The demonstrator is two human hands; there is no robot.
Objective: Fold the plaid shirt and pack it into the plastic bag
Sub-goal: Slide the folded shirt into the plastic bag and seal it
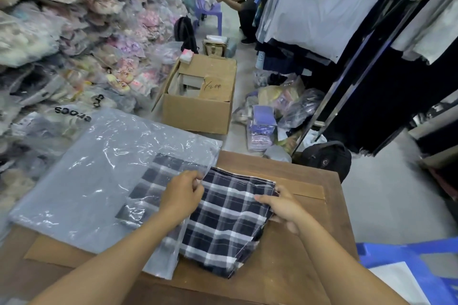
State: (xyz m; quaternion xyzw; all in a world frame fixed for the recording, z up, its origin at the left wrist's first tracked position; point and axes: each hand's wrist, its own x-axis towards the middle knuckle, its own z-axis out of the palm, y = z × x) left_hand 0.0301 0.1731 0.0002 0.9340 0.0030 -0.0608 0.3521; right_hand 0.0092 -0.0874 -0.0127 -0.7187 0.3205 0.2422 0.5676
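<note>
A folded navy-and-white plaid shirt [223, 225] lies on the wooden table [309, 242], its left part inside the mouth of a large clear plastic bag [99, 176]. The bag lies flat over the table's left side. My left hand [183, 193] pinches the bag's open edge above the shirt. My right hand [282, 208] grips the shirt's right edge, fingers curled over the fabric. The shirt's far left end shows dimly through the plastic.
An open cardboard box [198, 111] stands beyond the table. Piles of bagged goods [62, 44] fill the left. Clothes racks [347, 32] hang at right, with a black backpack [327, 158] below. A person [245, 5] crouches far back. A blue plastic chair [409, 262] sits at bottom right.
</note>
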